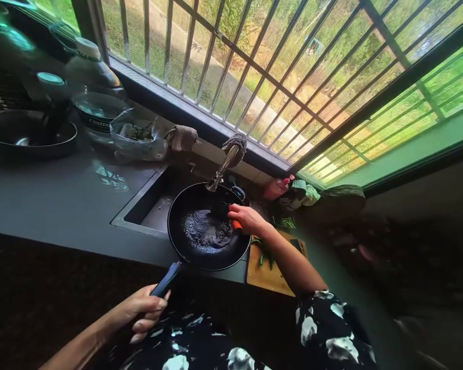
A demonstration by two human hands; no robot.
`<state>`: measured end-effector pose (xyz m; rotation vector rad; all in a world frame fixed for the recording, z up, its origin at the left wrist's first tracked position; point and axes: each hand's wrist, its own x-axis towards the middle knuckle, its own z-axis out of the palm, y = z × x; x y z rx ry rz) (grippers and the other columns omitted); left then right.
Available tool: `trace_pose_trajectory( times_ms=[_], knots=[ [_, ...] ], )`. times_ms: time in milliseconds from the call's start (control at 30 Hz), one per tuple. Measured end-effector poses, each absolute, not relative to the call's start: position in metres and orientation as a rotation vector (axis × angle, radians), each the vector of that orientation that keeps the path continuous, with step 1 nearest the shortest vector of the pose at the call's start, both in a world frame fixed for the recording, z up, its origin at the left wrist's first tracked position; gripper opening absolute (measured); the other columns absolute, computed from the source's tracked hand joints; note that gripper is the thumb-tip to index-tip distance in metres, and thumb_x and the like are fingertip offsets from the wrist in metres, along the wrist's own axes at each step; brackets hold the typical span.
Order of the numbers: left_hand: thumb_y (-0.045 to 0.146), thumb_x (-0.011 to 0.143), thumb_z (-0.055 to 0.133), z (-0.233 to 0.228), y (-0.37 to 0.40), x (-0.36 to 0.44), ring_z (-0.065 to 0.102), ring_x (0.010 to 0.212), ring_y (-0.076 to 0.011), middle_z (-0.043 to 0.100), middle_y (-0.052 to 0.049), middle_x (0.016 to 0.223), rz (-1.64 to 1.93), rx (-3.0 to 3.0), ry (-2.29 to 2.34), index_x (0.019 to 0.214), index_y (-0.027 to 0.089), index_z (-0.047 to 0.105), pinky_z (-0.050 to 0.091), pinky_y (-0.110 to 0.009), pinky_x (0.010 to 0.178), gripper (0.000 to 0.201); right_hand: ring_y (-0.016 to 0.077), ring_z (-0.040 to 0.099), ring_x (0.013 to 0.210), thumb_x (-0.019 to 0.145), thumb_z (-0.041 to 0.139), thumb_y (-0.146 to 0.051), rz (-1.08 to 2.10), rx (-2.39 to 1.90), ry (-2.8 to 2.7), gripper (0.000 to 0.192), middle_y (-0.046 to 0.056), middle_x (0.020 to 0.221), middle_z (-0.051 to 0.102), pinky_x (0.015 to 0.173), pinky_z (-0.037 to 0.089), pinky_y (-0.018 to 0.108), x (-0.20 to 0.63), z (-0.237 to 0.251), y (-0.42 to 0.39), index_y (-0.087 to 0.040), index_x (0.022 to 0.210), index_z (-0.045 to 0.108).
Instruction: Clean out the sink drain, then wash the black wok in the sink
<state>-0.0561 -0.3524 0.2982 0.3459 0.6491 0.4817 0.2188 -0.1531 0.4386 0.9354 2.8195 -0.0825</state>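
A black wok [195,252] is held over the sink [139,226], under the faucet [218,180], with a little water and some foam at its bottom. My left hand [148,308] is wrapped round the wok's long dark handle [167,280]. Reaching inside the wok, my right hand [247,218] grips a scrub brush with an orange handle [236,224]. The brush's dark head lies against the wok's inner wall and is hard to make out there. No stream of water shows clearly at the faucet.
Right of the sink lies a wooden cutting board [262,275] with green peppers [261,259]. A pink bottle [277,188] and cloths [306,192] stand behind. On the left counter are another pan [31,151], a clear plastic bag [139,141] and a big jug [88,67]. A barred window faces me.
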Motion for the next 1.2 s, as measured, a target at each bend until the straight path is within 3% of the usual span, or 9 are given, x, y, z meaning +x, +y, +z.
trace_pose_trajectory(
  times_ms=[167, 333, 467, 700, 867, 1033, 1200],
  knots=[
    [0.034, 0.063, 0.072, 0.304, -0.352, -0.05, 0.021, 0.032, -0.0025, 0.033, 0.01, 0.047, 0.482, 0.339, 0.63, 0.073, 0.02, 0.04, 0.027, -0.016, 0.028, 0.036, 0.0083, 0.044, 0.055, 0.076, 0.056, -0.028, -0.069, 1.087, 2.759, 0.011, 0.0, 0.079, 0.05, 0.053, 0.032, 0.022, 0.201, 0.444, -0.181, -0.018, 0.078, 0.061],
    [0.033, 0.063, 0.071, 0.299, -0.353, -0.047, 0.021, 0.032, -0.0024, 0.033, 0.01, 0.047, 0.459, 0.333, 0.614, 0.073, 0.02, 0.04, 0.027, -0.016, 0.027, 0.035, 0.0088, 0.047, 0.06, 0.071, 0.061, -0.025, -0.363, 1.325, 2.906, 0.01, -0.001, 0.071, 0.051, 0.058, 0.035, 0.021, 0.184, 0.442, -0.176, -0.017, 0.067, 0.058],
    [0.032, 0.064, 0.071, 0.294, -0.355, -0.049, 0.019, 0.032, -0.0012, 0.033, 0.01, 0.048, 0.453, 0.314, 0.612, 0.074, 0.02, 0.041, 0.025, -0.015, 0.027, 0.034, 0.01, 0.049, 0.06, 0.073, 0.058, -0.025, -0.592, 1.696, 2.889, 0.009, -0.002, 0.063, 0.053, 0.058, 0.037, 0.021, 0.187, 0.437, -0.155, -0.016, 0.069, 0.058],
    [0.03, 0.065, 0.067, 0.305, -0.354, -0.059, 0.013, 0.033, -0.0007, 0.034, 0.01, 0.048, 0.454, 0.263, 0.525, 0.075, 0.02, 0.04, 0.025, -0.015, 0.026, 0.03, 0.0113, 0.047, 0.056, 0.067, 0.058, -0.023, -0.053, 2.078, 2.716, 0.01, 0.001, 0.061, 0.056, 0.054, 0.034, 0.023, 0.224, 0.442, -0.131, -0.017, 0.059, 0.056],
    [0.024, 0.072, 0.062, 0.319, -0.352, -0.06, 0.014, 0.035, -0.0006, 0.035, 0.009, 0.053, 0.435, 0.227, 0.475, 0.075, 0.019, 0.039, 0.028, -0.014, 0.029, 0.024, 0.0119, 0.052, 0.054, 0.068, 0.059, -0.023, -0.32, 2.247, 2.682, 0.011, 0.0, 0.057, 0.057, 0.054, 0.038, 0.022, 0.225, 0.416, -0.12, -0.016, 0.059, 0.057],
    [0.022, 0.071, 0.062, 0.318, -0.349, -0.054, 0.016, 0.035, -0.0009, 0.034, 0.009, 0.053, 0.402, 0.224, 0.491, 0.075, 0.02, 0.038, 0.028, -0.014, 0.03, 0.025, 0.012, 0.056, 0.058, 0.07, 0.063, -0.027, -0.75, 2.145, 2.88, 0.01, -0.002, 0.061, 0.059, 0.058, 0.044, 0.022, 0.208, 0.384, -0.127, -0.017, 0.072, 0.061],
    [0.024, 0.07, 0.063, 0.322, -0.344, -0.05, 0.018, 0.034, -0.0009, 0.035, 0.009, 0.052, 0.387, 0.246, 0.523, 0.071, 0.02, 0.035, 0.029, -0.014, 0.03, 0.029, 0.0112, 0.056, 0.068, 0.069, 0.066, -0.026, -0.971, 1.647, 3.062, 0.014, -0.001, 0.076, 0.06, 0.066, 0.046, 0.023, 0.2, 0.417, -0.147, -0.018, 0.081, 0.065]
  ],
)
